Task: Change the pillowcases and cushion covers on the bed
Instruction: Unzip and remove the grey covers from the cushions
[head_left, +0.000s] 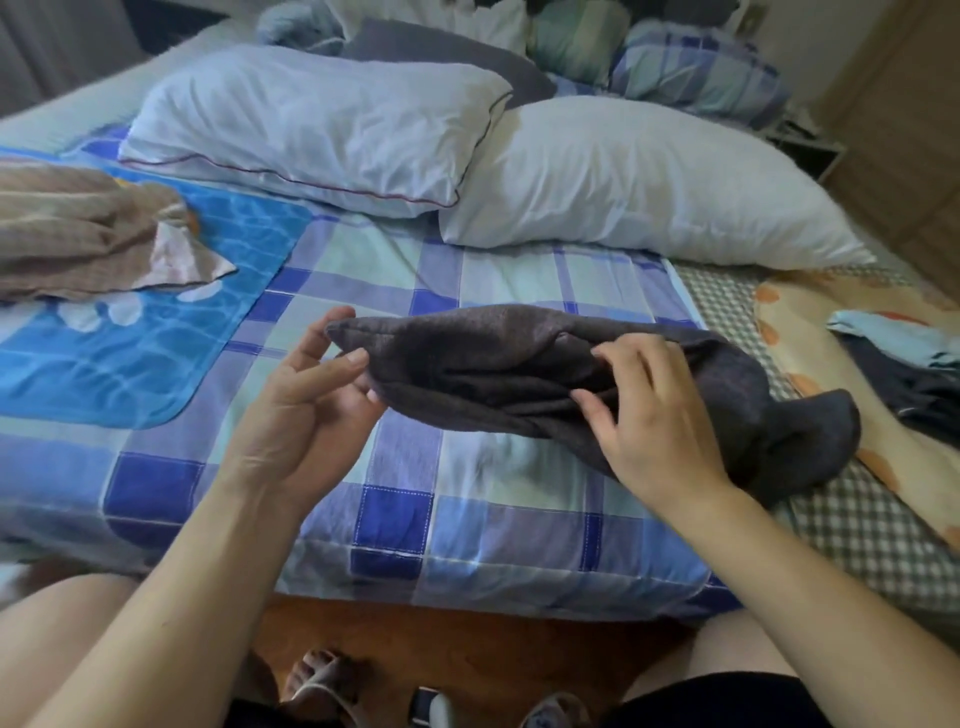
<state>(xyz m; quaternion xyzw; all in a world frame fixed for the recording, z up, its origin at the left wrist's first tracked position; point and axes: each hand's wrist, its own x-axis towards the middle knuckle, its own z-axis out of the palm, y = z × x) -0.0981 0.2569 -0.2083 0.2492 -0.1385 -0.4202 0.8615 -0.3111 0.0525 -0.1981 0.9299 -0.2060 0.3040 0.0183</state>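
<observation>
Handling a dark grey cover (519, 374) above the checked bedspread (467, 519), the person works near the foot of the bed. Left hand (311, 405) pinches the cover's left corner between thumb and fingers; right hand (654, 410) has its fingers curled into the bunched middle folds. Judged step: finding the opening before fitting the cover. Advised: trace the seam to the open edge, shake the folds out, then gather the cover evenly so corners meet corners. Cover fabric appears soft, matt and knitted, limp and crumpled. Two bare white pillows (623, 182), plump and creased, lie at the head. A beige crumpled cloth (78, 228) lies at left.
</observation>
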